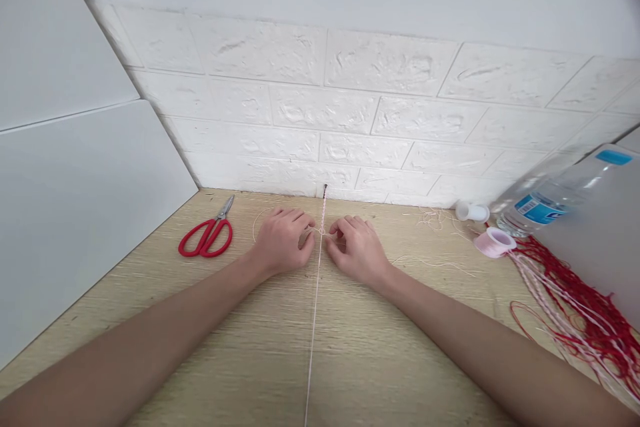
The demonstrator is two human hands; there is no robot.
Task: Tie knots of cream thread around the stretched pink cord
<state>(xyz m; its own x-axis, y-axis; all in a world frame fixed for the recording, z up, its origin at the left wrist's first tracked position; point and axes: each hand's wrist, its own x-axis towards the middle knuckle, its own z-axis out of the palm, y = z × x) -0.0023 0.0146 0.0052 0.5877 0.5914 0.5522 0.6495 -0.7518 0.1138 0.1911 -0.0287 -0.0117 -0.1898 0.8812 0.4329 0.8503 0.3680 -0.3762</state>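
Observation:
A pale pink cord (pixel 315 310) runs taut from the near edge of the view toward the wall. Its far part is a braided pink stretch (pixel 323 208) that ends at a small dark fixing (pixel 325 188) by the wall. Around the cord, just below the braid, a thin thread forms a small loop (pixel 322 231). On the left of it my left hand (pixel 284 239) pinches one side of this thread. My right hand (pixel 356 247) pinches the other side, close to the cord. Both hands rest low over the table.
Red-handled scissors (pixel 206 238) lie to the left. At the right are a white spool (pixel 472 211), a pink spool (pixel 494 242), a plastic bottle (pixel 550 203) and a heap of red and pink cords (pixel 585 307). A white brick-patterned wall (pixel 350 113) bounds the wooden table (pixel 240 353).

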